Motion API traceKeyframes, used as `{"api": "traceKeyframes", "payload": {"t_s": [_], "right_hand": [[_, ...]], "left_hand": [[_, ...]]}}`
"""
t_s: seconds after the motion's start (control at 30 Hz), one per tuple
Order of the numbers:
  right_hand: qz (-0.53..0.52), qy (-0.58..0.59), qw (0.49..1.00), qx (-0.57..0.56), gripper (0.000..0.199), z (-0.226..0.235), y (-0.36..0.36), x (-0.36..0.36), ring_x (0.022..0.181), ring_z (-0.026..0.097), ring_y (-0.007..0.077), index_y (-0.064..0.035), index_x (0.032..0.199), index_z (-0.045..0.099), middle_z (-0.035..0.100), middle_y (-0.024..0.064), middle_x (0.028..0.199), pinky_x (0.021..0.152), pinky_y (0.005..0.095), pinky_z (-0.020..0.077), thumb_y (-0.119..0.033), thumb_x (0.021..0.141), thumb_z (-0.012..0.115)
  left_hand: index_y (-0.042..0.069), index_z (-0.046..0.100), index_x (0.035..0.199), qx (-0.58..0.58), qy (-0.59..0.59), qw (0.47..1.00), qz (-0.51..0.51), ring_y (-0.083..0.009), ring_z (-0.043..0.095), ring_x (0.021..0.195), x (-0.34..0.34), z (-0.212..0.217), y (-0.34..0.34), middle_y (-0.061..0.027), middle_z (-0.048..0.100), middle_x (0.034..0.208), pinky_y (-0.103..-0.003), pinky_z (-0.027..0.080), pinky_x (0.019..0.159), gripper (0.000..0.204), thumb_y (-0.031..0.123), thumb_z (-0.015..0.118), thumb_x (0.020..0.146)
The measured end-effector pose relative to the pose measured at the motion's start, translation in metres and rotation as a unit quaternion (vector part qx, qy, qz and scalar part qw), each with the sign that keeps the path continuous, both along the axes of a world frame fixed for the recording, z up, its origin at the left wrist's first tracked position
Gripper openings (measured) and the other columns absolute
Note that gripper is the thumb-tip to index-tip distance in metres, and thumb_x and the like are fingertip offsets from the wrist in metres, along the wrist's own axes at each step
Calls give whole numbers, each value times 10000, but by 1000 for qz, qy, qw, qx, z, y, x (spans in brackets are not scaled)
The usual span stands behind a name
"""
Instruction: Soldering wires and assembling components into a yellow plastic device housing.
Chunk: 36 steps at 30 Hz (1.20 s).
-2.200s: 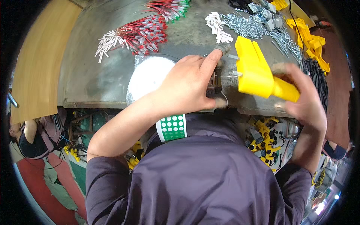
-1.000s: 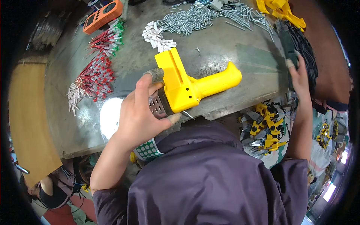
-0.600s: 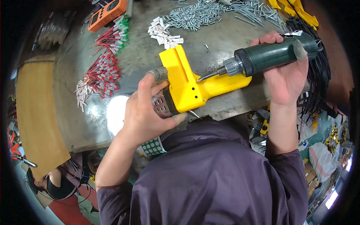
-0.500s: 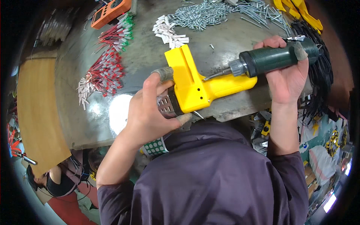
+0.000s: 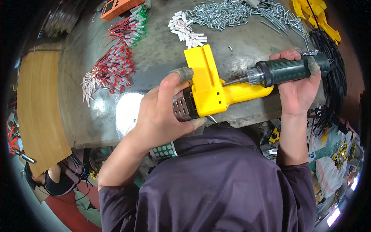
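Note:
My left hand (image 5: 158,110) is closed round the slotted metal end (image 5: 181,108) of a yellow plastic tool housing (image 5: 206,83), its thumb and index fingertip wrapped in worn covers. The housing has a long handle (image 5: 251,92) pointing right and two dark holes in its face. In my right hand (image 5: 296,92) lies a dark green electric screwdriver (image 5: 288,71), held nearly level over that handle. Its bit (image 5: 232,82) points left and reaches the housing's inner corner; whether the tip sits in a screw is hidden. A thin metal rod (image 5: 213,119) shows below the housing.
On the metal table (image 5: 154,50) lie red and green indicator lights with leads (image 5: 116,63), white sleeve pieces (image 5: 187,29), a heap of screws (image 5: 220,15) and longer screws (image 5: 276,19). Black cables (image 5: 328,77) hang at the right edge. Another person (image 5: 58,181) is at lower left.
The screwdriver has swung more level, and its bit now lies closer along the housing's corner. Housing and both hands appear slightly farther right, as the whole view has shifted somewhat.

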State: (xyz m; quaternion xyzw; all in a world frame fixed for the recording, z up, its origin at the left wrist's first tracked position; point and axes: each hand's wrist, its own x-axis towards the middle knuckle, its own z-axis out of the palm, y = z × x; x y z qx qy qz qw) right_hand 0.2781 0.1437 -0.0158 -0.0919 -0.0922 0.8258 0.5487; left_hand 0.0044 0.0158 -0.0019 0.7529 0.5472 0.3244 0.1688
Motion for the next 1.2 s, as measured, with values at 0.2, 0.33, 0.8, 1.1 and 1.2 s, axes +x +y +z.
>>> {"api": "traceKeyframes", "payload": {"t_s": [0.2,0.33,0.8,1.1,1.2], "right_hand": [[-3,-27,1000,13,386,1,0,1,965,499,234,10,981,463,481,92,939,1081,472,321,-224,757,674],[6,-32,999,21,383,7,4,-4,969,500,235,5,974,467,488,92,932,1078,473,325,-238,760,671],[-7,-62,996,60,389,16,-7,8,1021,489,257,31,977,475,489,100,962,1095,486,290,-228,767,674],[-2,-31,998,56,423,10,-29,15,974,478,225,22,942,475,468,87,960,1090,468,290,-306,763,675],[-7,-11,999,37,415,8,-32,12,974,479,223,19,938,479,472,90,959,1089,465,293,-304,764,672]], "left_hand": [[-16,367,1245,11,-12,1000,-16,-372,634,828,-3,-10,-1,-188,630,992,-404,527,706,937,141,897,489],[-14,372,1245,2,-14,1000,-12,-374,629,826,-4,-9,-2,-180,630,980,-413,514,702,942,148,901,481],[-26,370,1254,-15,-32,999,1,-346,646,859,1,-5,4,-184,648,999,-380,539,725,950,153,904,490],[-15,376,1265,7,4,1000,-14,-344,649,900,-2,-2,1,-182,648,1025,-383,541,749,930,151,897,513],[0,380,1270,-25,-13,1000,-12,-356,641,920,-3,-4,-1,-180,643,1042,-397,528,764,916,147,888,523]]}}
